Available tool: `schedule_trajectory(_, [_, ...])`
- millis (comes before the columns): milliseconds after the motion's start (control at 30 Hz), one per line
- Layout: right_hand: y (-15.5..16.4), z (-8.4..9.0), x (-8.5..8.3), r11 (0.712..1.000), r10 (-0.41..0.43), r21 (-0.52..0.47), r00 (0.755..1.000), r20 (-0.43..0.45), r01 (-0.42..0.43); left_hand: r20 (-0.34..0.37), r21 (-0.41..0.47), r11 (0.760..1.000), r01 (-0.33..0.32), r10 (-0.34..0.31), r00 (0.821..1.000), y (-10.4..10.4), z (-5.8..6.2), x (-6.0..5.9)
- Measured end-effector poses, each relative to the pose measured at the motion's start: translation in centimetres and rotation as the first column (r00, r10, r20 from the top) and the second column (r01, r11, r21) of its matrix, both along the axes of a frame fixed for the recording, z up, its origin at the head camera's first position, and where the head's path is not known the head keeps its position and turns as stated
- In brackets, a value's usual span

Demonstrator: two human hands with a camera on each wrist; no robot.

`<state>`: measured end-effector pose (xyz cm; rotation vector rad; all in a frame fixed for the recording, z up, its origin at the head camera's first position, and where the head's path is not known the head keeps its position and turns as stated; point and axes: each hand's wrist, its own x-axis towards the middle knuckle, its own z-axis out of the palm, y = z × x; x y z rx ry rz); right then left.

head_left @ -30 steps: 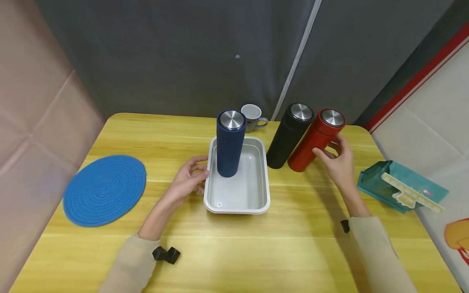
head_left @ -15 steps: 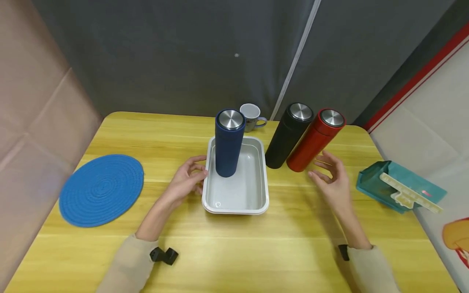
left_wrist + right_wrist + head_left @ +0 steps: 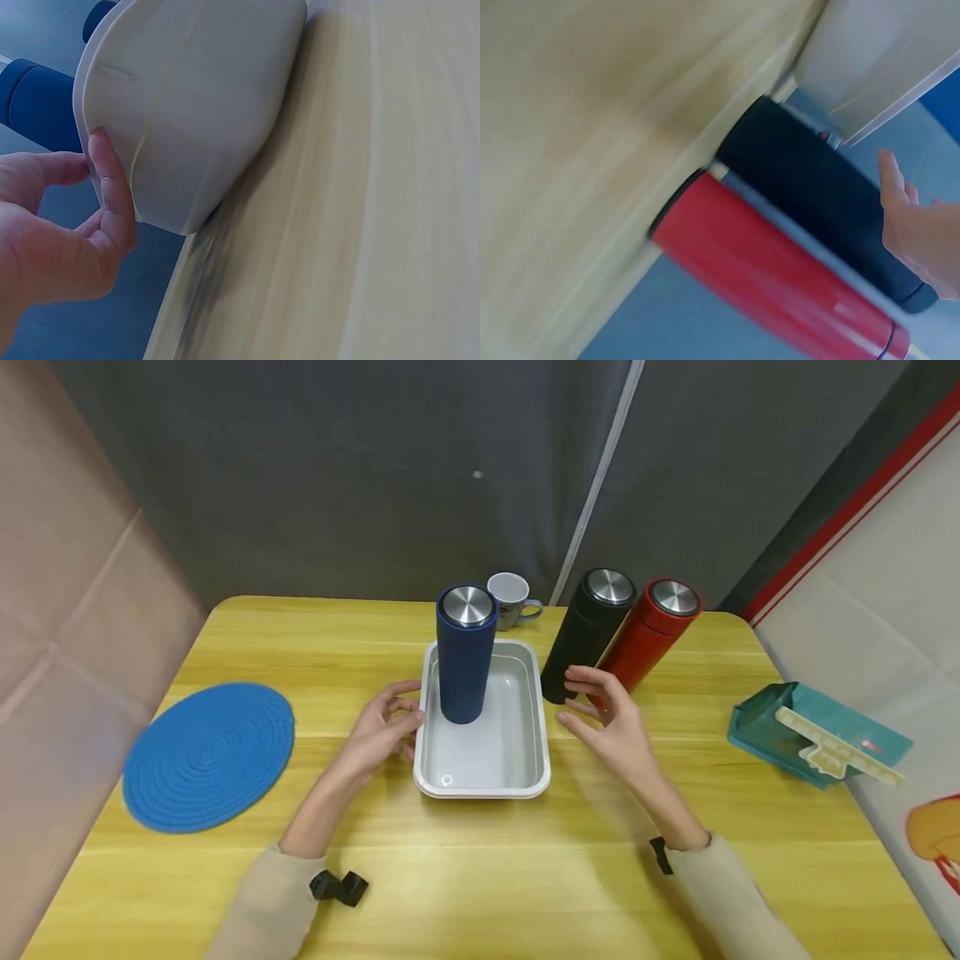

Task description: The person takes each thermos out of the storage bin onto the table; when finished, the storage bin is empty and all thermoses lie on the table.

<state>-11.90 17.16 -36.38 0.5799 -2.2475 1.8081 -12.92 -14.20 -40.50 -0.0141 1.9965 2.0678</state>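
My left hand (image 3: 381, 727) rests its fingertips and thumb against the left side of a pale grey rectangular tray (image 3: 510, 768), touching its rim and outer wall. Inside the tray, toward its far left, stands a dark blue thermos flask (image 3: 467, 668) with a silver lid top. My right hand (image 3: 611, 727) hovers right of the tray, fingers loosely bent and holding nothing. Just beyond it stand a black thermos flask (image 3: 581, 639) and a red thermos flask (image 3: 647, 639), side by side. The right hand hides part of their lower ends in the head view.
Behind the tray is a patterned mug (image 3: 507, 602) with its handle to the right. A round blue woven placemat (image 3: 210, 756) lies at the left of the wooden table (image 3: 465, 885). At the right edge sits a teal bag (image 3: 817, 727) with a cream clip across it.
My right hand has let go of the red thermos flask, drawn back, then moved left toward the tray. The left hand stays at the tray.
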Motion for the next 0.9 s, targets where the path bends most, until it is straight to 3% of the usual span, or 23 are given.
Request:
schedule_trajectory(200, [-2.6, 0.1, -1.8, 0.996, 0.059, 0.061, 0.998, 0.006, -0.059, 0.012, 0.001, 1.0, -0.009, 0.009, 1.0, 0.0, -0.1, 0.4])
schedule_trajectory(400, [-5.3, 0.6, -3.7, 0.988, 0.112, 0.096, 0.992, 0.065, -0.118, 0.002, -0.002, 1.0, -0.004, 0.004, 1.0, 0.2, 0.1, 0.1])
schedule_trajectory(533, [-6.9, -0.3, -5.2, 0.981, 0.138, 0.12, 0.984, 0.113, -0.152, -0.006, -0.02, 1.0, -0.004, 0.004, 1.0, 0.2, 0.1, 0.1])
schedule_trajectory(700, [-8.3, -0.2, -6.1, 0.975, 0.141, 0.149, 0.978, 0.154, -0.164, -0.01, -0.033, 0.999, -0.006, 0.006, 1.0, 0.2, 0.2, 0.2])
schedule_trajectory(900, [-8.9, 0.2, -6.5, 0.98, 0.125, 0.141, 0.984, 0.123, -0.142, -0.019, -0.032, 0.999, -0.008, 0.008, 1.0, 0.3, 0.2, 0.1])
